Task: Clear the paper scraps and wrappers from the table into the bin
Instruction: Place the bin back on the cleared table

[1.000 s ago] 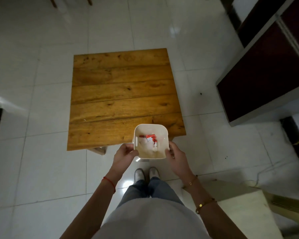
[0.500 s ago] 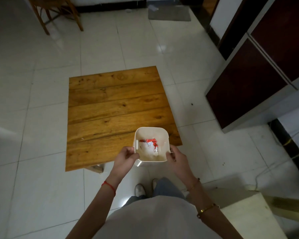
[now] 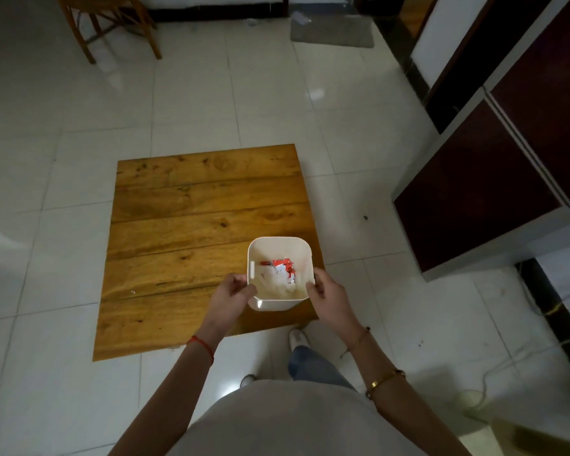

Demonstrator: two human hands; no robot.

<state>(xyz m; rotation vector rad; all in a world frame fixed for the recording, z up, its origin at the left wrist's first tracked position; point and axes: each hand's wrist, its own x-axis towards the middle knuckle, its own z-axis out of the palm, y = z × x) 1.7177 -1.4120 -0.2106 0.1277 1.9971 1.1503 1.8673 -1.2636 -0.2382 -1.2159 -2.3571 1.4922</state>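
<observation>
- One white tiled floor [image 3: 79, 126] fills most of the view.
- One dark maroon cabinet unit [image 3: 494, 179] with pale edges stands at the right.
- One square wooden table [image 3: 195, 225] made of five planks sits in the middle; its top is bare apart from one tiny white speck [image 3: 133, 292] near its near-left part.
- One wooden chair [image 3: 112, 18] stands at the far left, only its legs and rungs showing.
- One grey mat [image 3: 333, 31] lies on the floor at the far side, right of the chair.
- One white square bin [image 3: 278, 304] with rounded corners is over the table's near-right corner; I cannot tell whether it rests on the wood or is held just above it.
- Two hands grip the bin: the left hand [image 3: 231, 296] is closed on its left rim, and the right hand [image 3: 326, 297] is closed on its right rim.
- A cluster of red and white paper scraps and wrappers [image 3: 283, 268] lies inside the bin at the bottom; the separate pieces are too small to count.
- Two shoes show on the floor: one [image 3: 298, 339] just beside the table's near edge, one [image 3: 248, 380] nearer the person.
- One red string bracelet [image 3: 201, 345] circles the left wrist.
- Two bracelets sit on the right arm: a thin one [image 3: 359, 339] at the wrist and a gold bangle [image 3: 385, 381] farther up.
</observation>
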